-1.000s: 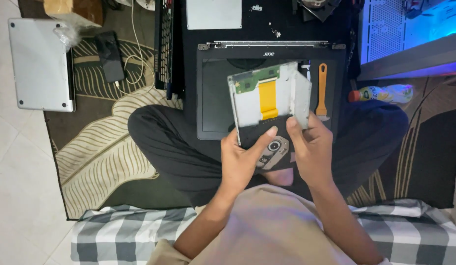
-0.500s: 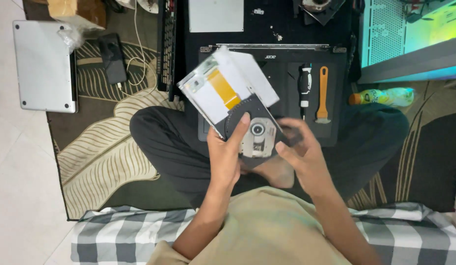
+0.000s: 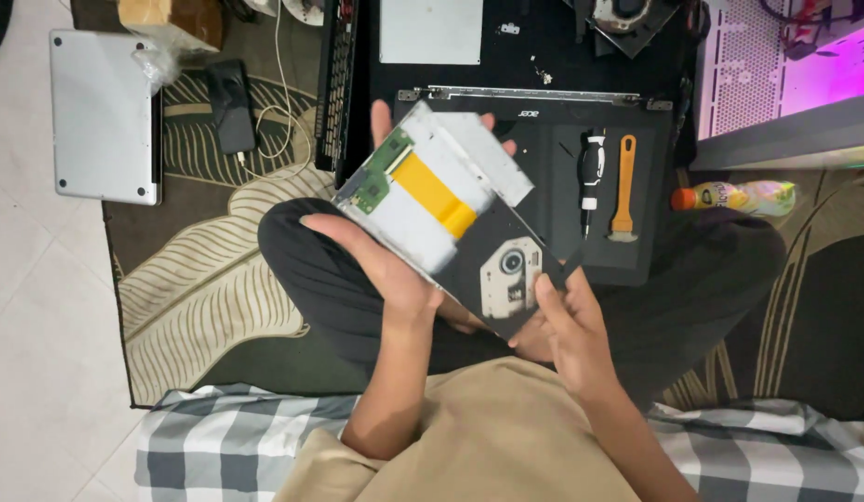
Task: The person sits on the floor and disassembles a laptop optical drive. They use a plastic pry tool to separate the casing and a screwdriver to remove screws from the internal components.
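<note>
I hold an opened slim optical drive (image 3: pixel 451 218) over my lap, tilted up to the left. It has a white metal case, a yellow ribbon cable, a green circuit board at its far corner and a black tray with a lens unit. My left hand (image 3: pixel 381 265) grips the white case from below, fingers showing past its far edge. My right hand (image 3: pixel 562 321) pinches the black tray's near right corner.
A black laptop (image 3: pixel 544 116) lies on my legs with a black-and-white screwdriver (image 3: pixel 591 177) and an orange pry tool (image 3: pixel 624 186) on it. A silver laptop (image 3: pixel 102 116), a phone (image 3: pixel 232 107), a bottle (image 3: pixel 734 197) and a lit computer case (image 3: pixel 785 74) lie around.
Both hands have swung the drive to the left and tilted it further. My left hand has shifted from the near edge to under the white case.
</note>
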